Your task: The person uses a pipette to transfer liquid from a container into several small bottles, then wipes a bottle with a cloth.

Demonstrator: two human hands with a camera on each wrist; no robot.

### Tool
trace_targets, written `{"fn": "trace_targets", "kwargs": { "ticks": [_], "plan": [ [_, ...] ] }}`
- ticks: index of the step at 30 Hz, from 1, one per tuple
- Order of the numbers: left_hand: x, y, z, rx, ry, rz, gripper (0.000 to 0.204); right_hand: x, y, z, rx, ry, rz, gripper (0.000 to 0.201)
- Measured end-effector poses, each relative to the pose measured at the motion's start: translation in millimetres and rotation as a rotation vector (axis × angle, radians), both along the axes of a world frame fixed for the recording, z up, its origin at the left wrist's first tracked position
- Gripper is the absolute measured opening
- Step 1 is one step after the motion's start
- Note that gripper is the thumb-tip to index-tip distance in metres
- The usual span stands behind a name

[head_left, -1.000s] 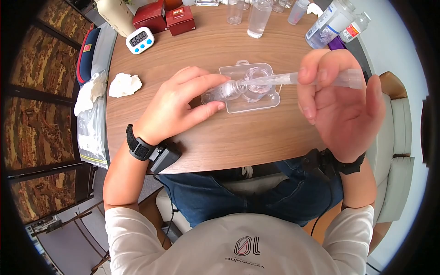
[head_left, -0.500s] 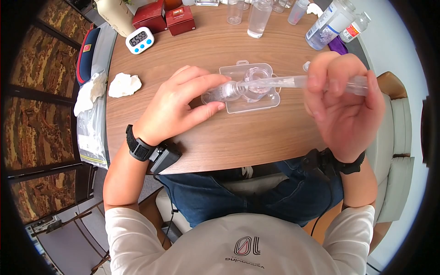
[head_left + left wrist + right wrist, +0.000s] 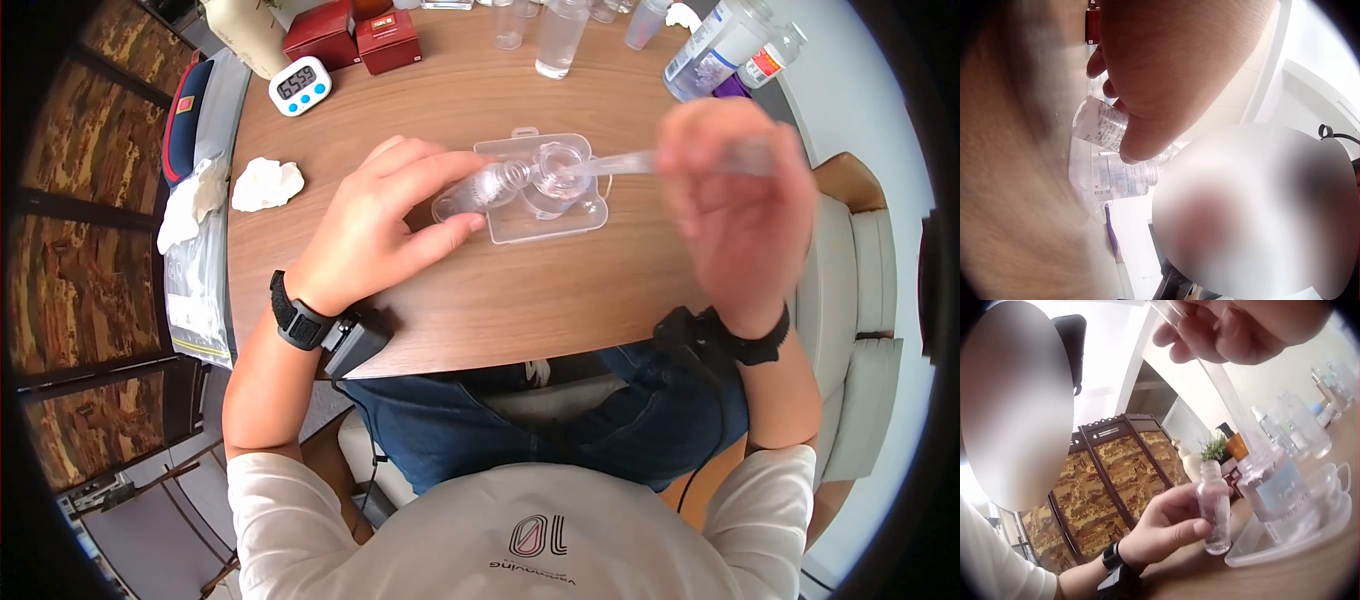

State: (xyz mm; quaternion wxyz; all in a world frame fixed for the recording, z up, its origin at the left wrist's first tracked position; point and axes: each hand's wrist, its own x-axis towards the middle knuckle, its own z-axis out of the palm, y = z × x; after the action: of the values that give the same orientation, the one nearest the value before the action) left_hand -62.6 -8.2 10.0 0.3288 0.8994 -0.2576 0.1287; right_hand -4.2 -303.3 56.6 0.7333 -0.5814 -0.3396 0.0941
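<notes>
My left hand (image 3: 385,215) grips a small clear bottle (image 3: 490,187) with an uncapped neck, tilted in the head view. Just right of it, a wider open clear jar (image 3: 552,195) with liquid stands in a shallow clear plastic tray (image 3: 525,232). My right hand (image 3: 735,200), blurred, pinches a clear plastic dropper (image 3: 625,163) whose tip is at the jar's mouth. In the right wrist view the dropper (image 3: 1225,387) slants down into the neck of the jar (image 3: 1279,500), and the small bottle (image 3: 1215,515) is beside it in my left fingers.
A white timer (image 3: 300,86), red boxes (image 3: 390,42) and a crumpled tissue (image 3: 267,184) lie on the left. Clear bottles (image 3: 562,40) stand along the back, with larger labelled bottles (image 3: 705,55) at the back right. The wooden table's near edge (image 3: 480,365) runs before my lap.
The dropper's tip has left the small bottle's mouth and moved to the jar's mouth. My right hand has shifted slightly. My left hand still grips the small bottle.
</notes>
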Motion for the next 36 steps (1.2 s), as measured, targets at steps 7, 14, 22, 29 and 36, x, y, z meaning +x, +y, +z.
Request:
{"fn": "trace_targets", "kwargs": {
  "ticks": [7,14,22,29,36],
  "plan": [
    [0.9,1.0,-3.5,-0.035,-0.038,0.061,0.042,-9.8,30.7,1.8,-0.303,0.206,-0.055,0.052],
    [0.8,0.7,-3.3,-0.036,-0.014,0.078,0.040,-6.0,29.5,-4.3,-0.271,0.226,-0.059,0.057],
    [0.1,-0.2,-1.5,-0.047,0.014,0.081,0.039,-4.6,28.8,-7.3,-0.182,0.296,0.016,0.065],
    [-0.4,0.8,-2.7,-0.048,0.034,0.084,0.041,-9.5,30.6,-0.2,-0.289,0.213,-0.023,0.053],
    [-0.2,1.1,-3.2,-0.053,0.027,0.075,0.040,-7.1,28.3,-4.2,-0.212,0.298,0.017,0.044]
  ]
}}
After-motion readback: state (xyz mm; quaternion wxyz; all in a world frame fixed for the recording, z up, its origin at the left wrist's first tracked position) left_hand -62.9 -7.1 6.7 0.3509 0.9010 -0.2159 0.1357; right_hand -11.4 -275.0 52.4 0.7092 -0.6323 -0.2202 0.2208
